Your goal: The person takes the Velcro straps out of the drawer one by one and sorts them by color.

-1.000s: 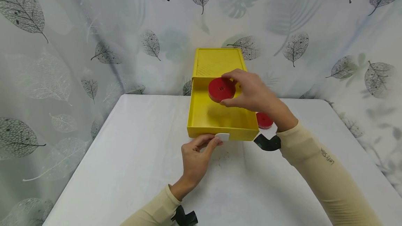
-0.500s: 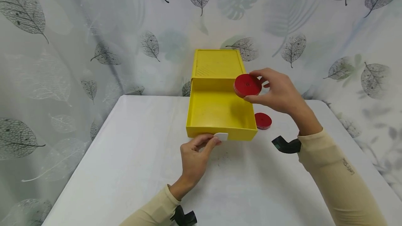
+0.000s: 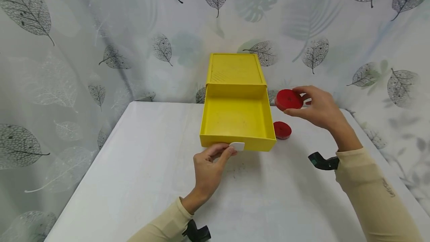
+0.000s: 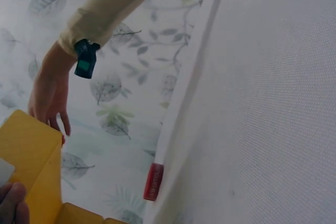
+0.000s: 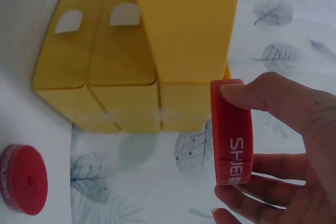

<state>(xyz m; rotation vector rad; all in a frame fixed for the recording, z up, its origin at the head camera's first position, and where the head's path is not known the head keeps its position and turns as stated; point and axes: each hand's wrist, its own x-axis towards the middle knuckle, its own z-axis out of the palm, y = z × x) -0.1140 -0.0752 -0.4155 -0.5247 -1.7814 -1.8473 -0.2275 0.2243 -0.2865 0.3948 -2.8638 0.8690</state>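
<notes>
My left hand (image 3: pixel 208 171) pinches the white tab (image 3: pixel 237 146) on the front of a pulled-out yellow drawer (image 3: pixel 236 111). In the left wrist view only its fingertips (image 4: pixel 13 203) show, at the tab. My right hand (image 3: pixel 317 109) is raised to the right of the drawer. Between thumb and fingers it holds a flat red roll (image 3: pixel 289 99) of tape-like band with a small centre hole. White lettering runs along that roll's side in the right wrist view. A second red roll (image 3: pixel 282 130) lies flat on the table, close by the drawer's right side.
The drawer belongs to a yellow drawer unit (image 3: pixel 235 68) at the table's back edge. Lower yellow drawer fronts (image 5: pixel 76 51) with white tabs appear in the right wrist view. A leaf-patterned curtain (image 3: pixel 134 29) hangs behind the white table (image 3: pixel 144 160).
My right hand has carried the red roll from above the drawer out to the right, past its side. The left hand keeps its pinch on the tab, and the drawer stays put.
</notes>
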